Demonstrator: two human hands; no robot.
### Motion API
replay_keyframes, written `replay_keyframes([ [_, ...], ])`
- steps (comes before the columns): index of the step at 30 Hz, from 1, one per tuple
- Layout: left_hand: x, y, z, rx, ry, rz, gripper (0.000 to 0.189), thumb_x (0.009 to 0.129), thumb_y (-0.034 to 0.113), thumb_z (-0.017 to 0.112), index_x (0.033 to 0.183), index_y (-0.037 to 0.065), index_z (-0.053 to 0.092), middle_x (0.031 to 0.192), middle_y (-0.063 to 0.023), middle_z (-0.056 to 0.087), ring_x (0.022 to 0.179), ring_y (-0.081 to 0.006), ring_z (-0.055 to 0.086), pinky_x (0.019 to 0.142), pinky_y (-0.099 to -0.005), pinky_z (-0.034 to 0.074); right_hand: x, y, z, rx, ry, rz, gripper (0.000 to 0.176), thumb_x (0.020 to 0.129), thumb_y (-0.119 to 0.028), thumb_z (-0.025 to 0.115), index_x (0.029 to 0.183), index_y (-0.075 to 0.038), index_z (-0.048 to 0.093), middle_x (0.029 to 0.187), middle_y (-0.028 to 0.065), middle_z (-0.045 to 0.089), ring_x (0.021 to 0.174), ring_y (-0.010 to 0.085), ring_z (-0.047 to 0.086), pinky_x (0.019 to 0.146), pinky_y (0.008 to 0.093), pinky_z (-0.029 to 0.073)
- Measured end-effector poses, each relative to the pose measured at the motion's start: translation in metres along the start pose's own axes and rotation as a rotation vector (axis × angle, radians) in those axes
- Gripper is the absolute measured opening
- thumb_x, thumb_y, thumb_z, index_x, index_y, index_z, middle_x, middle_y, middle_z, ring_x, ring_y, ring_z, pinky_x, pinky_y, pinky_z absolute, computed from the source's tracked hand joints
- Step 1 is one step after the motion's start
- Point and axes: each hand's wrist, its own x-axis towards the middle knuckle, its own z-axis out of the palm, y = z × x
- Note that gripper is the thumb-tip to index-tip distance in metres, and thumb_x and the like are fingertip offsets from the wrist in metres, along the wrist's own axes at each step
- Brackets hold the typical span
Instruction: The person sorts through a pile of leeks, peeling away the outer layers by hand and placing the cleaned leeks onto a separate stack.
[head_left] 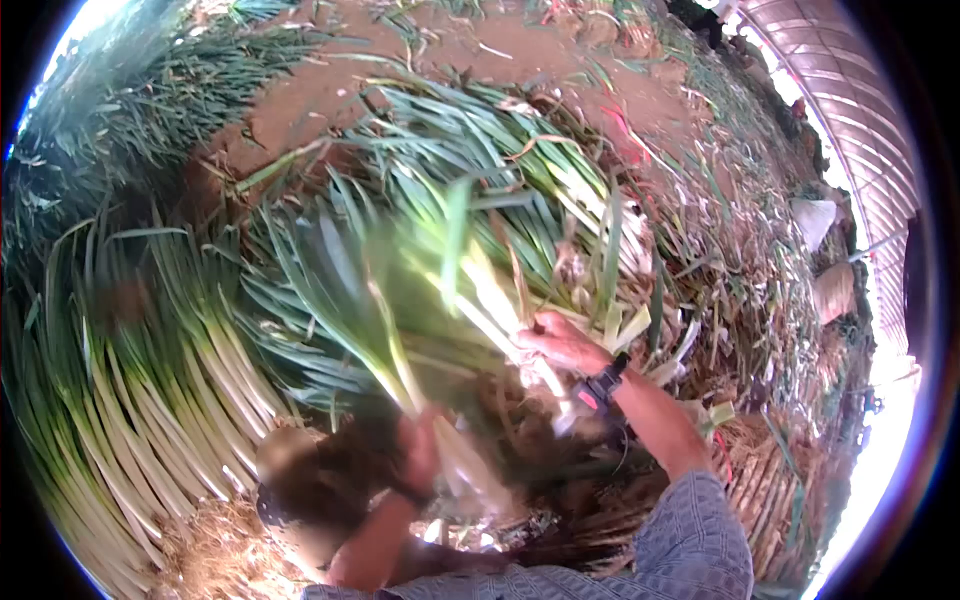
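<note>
My left hand (420,455) is closed around the pale stalk of a leek (408,385), whose green leaves fan up and away from me. Its white lower end is smeared by motion. Farther right, my right hand (565,345) grips several leeks (488,285) near their white ends; their leaves are blurred. A dark band with a red-marked device (602,385) sits on my right wrist. Beyond both hands lies a loose heap of leeks (440,125), roots pointing right. A dark blur hides part of my left forearm.
A neat row of leeks (150,440) lies on the left, with straw-like roots (225,545) nearest me. Bare soil (390,40) shows beyond the heap. Dry leaf scraps (740,290) cover the ground at right, below an arched greenhouse frame (835,80).
</note>
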Motion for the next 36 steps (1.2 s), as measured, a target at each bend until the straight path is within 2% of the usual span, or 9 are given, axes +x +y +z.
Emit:
replay_keyframes([
  [3, -0.015, 0.014, 0.020, -0.079, -0.015, -0.016, 0.024, 0.087, 0.020, 0.069, 0.099, 0.002, 0.058, 0.082, -0.0105, 0.063, 0.070, -0.0223, 0.063, 0.062, -0.0385, 0.056, -0.009, 0.068, 0.004, -0.100, 0.250, 0.179, 0.032, 0.096, -0.036, 0.062, 0.081, -0.007, 0.064, 0.080, 0.0046, 0.068, 0.066, 0.0129, 0.064, 0.057, 0.0267, 0.051],
  [6, -0.003, 0.005, 0.015, -0.112, 0.016, 0.013, 0.019, 0.087, 0.021, 0.067, 0.090, 0.004, 0.059, 0.075, -0.0094, 0.062, 0.067, -0.0219, 0.063, 0.061, -0.0381, 0.057, -0.024, 0.116, 0.036, 0.270, 0.193, 0.145, 0.045, 0.094, -0.045, 0.066, 0.093, 0.000, 0.070, 0.078, 0.0012, 0.065, 0.068, 0.0106, 0.058, 0.061, 0.0274, 0.046],
  [10, -0.007, 0.006, 0.006, -0.027, 0.032, 0.003, 0.025, 0.087, 0.025, 0.068, 0.090, 0.002, 0.060, 0.074, -0.0108, 0.062, 0.056, -0.0245, 0.061, 0.053, -0.0387, 0.056, -0.050, 0.091, 0.079, 0.049, 0.533, 0.291, 0.030, 0.101, -0.028, 0.061, 0.098, 0.001, 0.069, 0.079, 0.0010, 0.064, 0.068, 0.0093, 0.056, 0.061, 0.0283, 0.046],
  [13, 0.013, -0.011, -0.008, 0.008, 0.033, 0.092, 0.025, 0.087, 0.025, 0.068, 0.091, 0.001, 0.061, 0.074, -0.0109, 0.061, 0.056, -0.0249, 0.061, 0.054, -0.0391, 0.056, -0.057, 0.089, 0.097, -0.160, 0.701, -0.488, 0.024, 0.097, -0.022, 0.063, 0.099, 0.001, 0.071, 0.070, 0.0043, 0.066, 0.059, 0.0147, 0.059, 0.054, 0.0308, 0.046],
  [18, 0.001, 0.006, 0.002, -0.131, -0.086, -0.016, 0.027, 0.088, 0.025, 0.068, 0.095, 0.001, 0.061, 0.076, -0.0101, 0.061, 0.063, -0.0245, 0.062, 0.056, -0.0396, 0.056, -0.095, 0.078, 0.109, -0.134, 0.857, -0.582, 0.014, 0.097, -0.009, 0.063, 0.106, -0.001, 0.070, 0.095, 0.0105, 0.068, 0.089, 0.0212, 0.064, 0.079, 0.0340, 0.051],
  [24, 0.011, 0.010, 0.004, -0.162, -0.237, 0.000, 0.029, 0.088, 0.028, 0.069, 0.099, 0.002, 0.063, 0.080, -0.0093, 0.064, 0.070, -0.0237, 0.064, 0.064, -0.0378, 0.057, -0.158, 0.019, 0.151, -0.020, 0.387, -0.529, 0.014, 0.094, -0.002, 0.061, 0.106, -0.001, 0.069, 0.106, 0.0112, 0.068, 0.102, 0.0236, 0.063, 0.090, 0.0355, 0.051],
  [25, 0.007, 0.012, 0.004, -0.173, -0.250, -0.001, 0.029, 0.088, 0.029, 0.069, 0.100, 0.002, 0.064, 0.081, -0.0090, 0.065, 0.072, -0.0231, 0.065, 0.066, -0.0370, 0.057, -0.154, 0.029, 0.157, -0.399, 0.440, -0.767, 0.015, 0.091, -0.001, 0.063, 0.104, -0.001, 0.070, 0.107, 0.0125, 0.068, 0.104, 0.0236, 0.064, 0.090, 0.0357, 0.053],
  [27, 0.003, 0.015, 0.004, -0.212, -0.298, 0.051, 0.029, 0.091, 0.023, 0.069, 0.110, 0.002, 0.065, 0.095, -0.0073, 0.069, 0.083, -0.0185, 0.066, 0.076, -0.0331, 0.055, -0.164, 0.040, 0.172, -0.447, 0.364, -0.693, 0.017, 0.089, -0.002, 0.064, 0.104, -0.003, 0.072, 0.112, 0.0148, 0.068, 0.108, 0.0255, 0.064, 0.094, 0.0377, 0.052],
  [36, 0.027, 0.020, -0.011, -0.157, -0.391, 0.071, 0.027, 0.094, 0.028, 0.064, 0.104, 0.003, 0.064, 0.084, -0.0072, 0.064, 0.076, -0.0170, 0.063, 0.068, -0.0331, 0.054, -0.190, 0.031, 0.174, -0.336, 0.120, -0.560, 0.018, 0.094, -0.009, 0.063, 0.108, -0.003, 0.072, 0.103, 0.0130, 0.071, 0.105, 0.0212, 0.065, 0.090, 0.0350, 0.053],
])
